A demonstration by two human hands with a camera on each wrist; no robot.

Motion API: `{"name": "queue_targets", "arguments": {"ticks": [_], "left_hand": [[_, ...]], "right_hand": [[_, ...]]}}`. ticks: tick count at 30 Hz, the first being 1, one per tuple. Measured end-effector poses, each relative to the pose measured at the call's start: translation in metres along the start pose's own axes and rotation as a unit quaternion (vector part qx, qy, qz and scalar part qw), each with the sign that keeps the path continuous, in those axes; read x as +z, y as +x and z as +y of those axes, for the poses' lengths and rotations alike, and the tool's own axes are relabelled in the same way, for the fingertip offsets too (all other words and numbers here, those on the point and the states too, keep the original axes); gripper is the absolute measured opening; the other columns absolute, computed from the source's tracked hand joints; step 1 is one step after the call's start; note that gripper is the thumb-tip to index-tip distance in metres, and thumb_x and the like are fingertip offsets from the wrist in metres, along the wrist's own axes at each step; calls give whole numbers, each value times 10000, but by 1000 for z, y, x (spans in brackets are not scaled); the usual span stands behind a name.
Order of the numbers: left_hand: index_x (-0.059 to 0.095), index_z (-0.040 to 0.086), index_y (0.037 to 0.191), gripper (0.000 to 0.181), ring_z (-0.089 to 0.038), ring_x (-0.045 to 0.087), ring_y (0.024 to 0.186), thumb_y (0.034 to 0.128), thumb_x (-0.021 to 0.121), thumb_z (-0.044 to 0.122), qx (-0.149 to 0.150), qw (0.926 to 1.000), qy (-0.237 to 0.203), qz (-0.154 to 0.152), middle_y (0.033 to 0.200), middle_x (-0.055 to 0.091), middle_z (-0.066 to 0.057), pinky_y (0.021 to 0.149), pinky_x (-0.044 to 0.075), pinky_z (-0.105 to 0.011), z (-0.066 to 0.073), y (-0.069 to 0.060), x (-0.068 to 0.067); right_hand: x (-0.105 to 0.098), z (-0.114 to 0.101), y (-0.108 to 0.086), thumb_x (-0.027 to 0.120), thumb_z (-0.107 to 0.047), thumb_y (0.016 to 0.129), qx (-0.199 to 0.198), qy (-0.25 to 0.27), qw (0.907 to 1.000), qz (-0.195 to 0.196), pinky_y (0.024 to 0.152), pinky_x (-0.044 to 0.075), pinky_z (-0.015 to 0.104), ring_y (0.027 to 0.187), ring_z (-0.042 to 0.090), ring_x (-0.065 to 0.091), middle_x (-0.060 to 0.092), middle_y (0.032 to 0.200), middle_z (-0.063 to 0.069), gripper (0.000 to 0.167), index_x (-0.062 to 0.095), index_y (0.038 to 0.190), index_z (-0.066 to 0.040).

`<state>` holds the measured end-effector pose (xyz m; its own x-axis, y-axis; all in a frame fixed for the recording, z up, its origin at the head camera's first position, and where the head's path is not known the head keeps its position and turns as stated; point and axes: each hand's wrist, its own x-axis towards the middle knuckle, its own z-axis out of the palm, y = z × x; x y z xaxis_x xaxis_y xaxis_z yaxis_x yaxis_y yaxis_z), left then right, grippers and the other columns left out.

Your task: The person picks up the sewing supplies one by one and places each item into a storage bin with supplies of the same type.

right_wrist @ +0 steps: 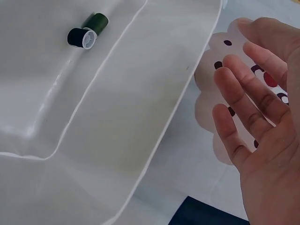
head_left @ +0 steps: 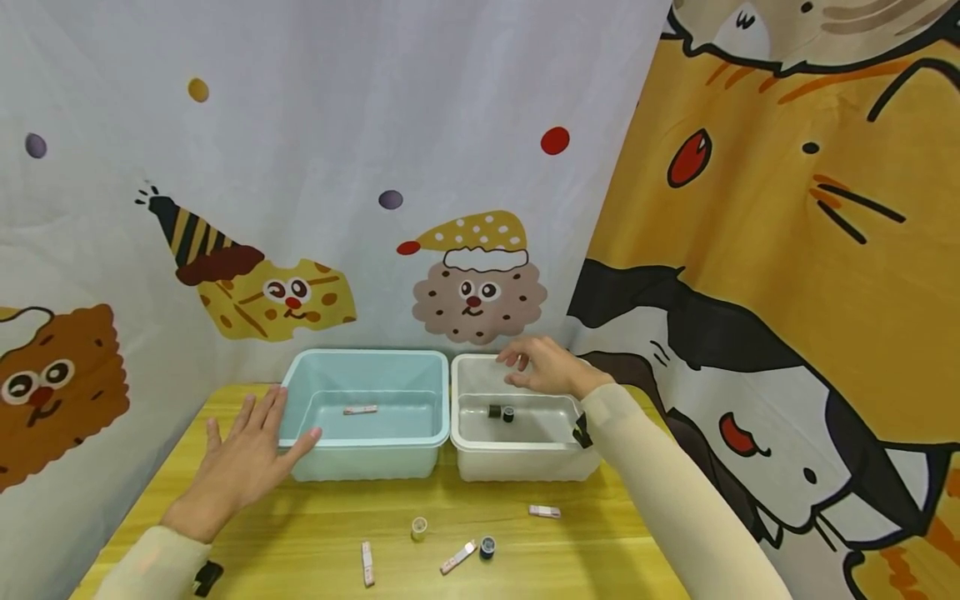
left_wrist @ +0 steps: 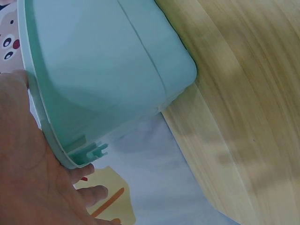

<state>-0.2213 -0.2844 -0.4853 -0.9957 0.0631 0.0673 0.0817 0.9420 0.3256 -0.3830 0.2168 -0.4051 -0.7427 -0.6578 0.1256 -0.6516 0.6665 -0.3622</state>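
Note:
My left hand (head_left: 243, 454) rests spread on the left rim of the light blue bin (head_left: 367, 462), thumb at its front edge. A small pale strip with faint markings (head_left: 361, 410) lies inside that bin. My right hand (head_left: 546, 367) hovers over the back of the white bin (head_left: 525, 464), its fingers loosely bent and nothing between them. On the white bin's floor a dark green thread spool (right_wrist: 98, 22) and a black thread spool (right_wrist: 76, 38) lie against each other. In the left wrist view, my palm (left_wrist: 28, 164) is against the blue rim.
In front of the bins, on the yellow wood-grain table (head_left: 300, 550), are a cream spool (head_left: 419, 528), a dark blue spool (head_left: 487, 547) and pale strips (head_left: 367, 564), (head_left: 458, 557), (head_left: 544, 512). A cartoon-printed curtain (head_left: 480, 100) hangs right behind the bins.

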Motion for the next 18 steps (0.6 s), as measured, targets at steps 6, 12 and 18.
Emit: {"name": "queue_targets", "arguments": {"ticks": [6, 12, 18], "left_hand": [[115, -31, 1853, 1190, -682, 140, 1745, 1129, 430, 859, -33, 10000, -13, 2, 1934, 124, -317, 1230, -9, -1033, -1, -1, 1], [117, -31, 1853, 1187, -684, 139, 1744, 1131, 427, 858, -17, 10000, -41, 21, 1935, 122, -317, 1228, -6, -1034, -3, -1, 2], [110, -28, 1854, 1186, -684, 147, 1744, 1131, 422, 859, 16, 10000, -67, 24, 1938, 113, -311, 1226, -11, -1035, -2, 1, 3]], "right_hand": [[-3, -5, -8, 860, -188, 1069, -180, -183, 9996, 81, 981, 690, 513, 1153, 319, 817, 855, 1295, 47, 320, 832, 1382, -126], [-6, -6, -19, 866, -169, 1061, -378, -369, 9984, 198, 954, 682, 452, 1140, 314, 810, 847, 1266, 49, 336, 830, 1391, -124], [-8, -7, -34, 878, -204, 1059, -411, -427, 9979, 260, 974, 670, 427, 1118, 248, 798, 846, 1266, 11, 340, 834, 1391, -145]]}}
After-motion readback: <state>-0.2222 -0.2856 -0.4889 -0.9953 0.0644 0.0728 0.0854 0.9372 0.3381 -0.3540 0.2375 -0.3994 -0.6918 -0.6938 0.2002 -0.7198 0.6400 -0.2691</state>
